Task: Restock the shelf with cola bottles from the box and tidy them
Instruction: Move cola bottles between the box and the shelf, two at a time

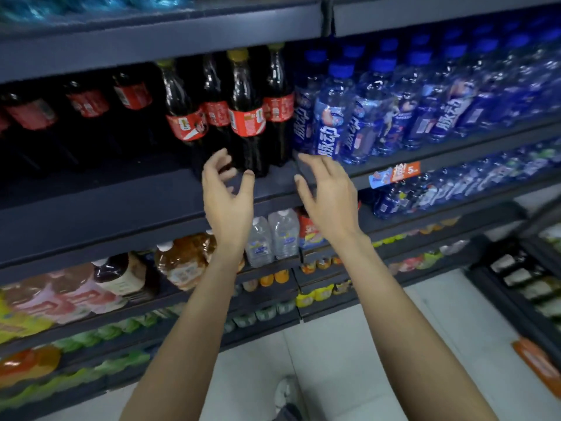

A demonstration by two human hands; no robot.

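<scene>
On the shelf: cola bottles upright.
Right neighbours: blue drink bottles crowd just beside.
Left hand: fingers loosely spread, empty.
Right hand: relaxed, empty.

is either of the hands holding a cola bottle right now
No, the left hand and the right hand are both empty with loose fingers, just in front of the cola bottles standing on the shelf.

Both forearms bare to frame edge; no sleeves visible. Left hand and right hand ungloved. One light-coloured shoe at bottom edge.
</scene>
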